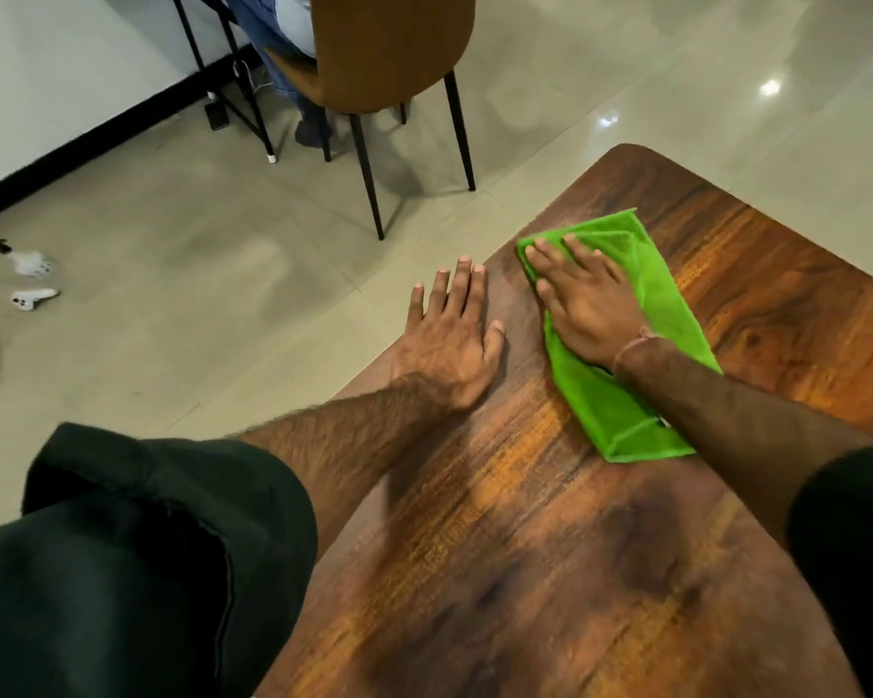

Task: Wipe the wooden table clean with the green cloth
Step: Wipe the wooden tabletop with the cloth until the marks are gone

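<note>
The wooden table [550,546] fills the lower right of the head view, dark brown with orange grain. A folded green cloth [641,355] lies on it near the left edge. My right hand [585,299] presses flat on the cloth's upper part, fingers straight and spread toward the table's far left corner. My left hand [449,340] rests flat at the table's left edge beside the cloth, its straight fingers reaching past the edge over the floor. It does not touch the cloth.
A brown chair [389,52] on thin black legs stands on the tiled floor beyond the table, with a seated person's legs [273,42] behind it. Small white items [34,279] lie on the floor at the far left.
</note>
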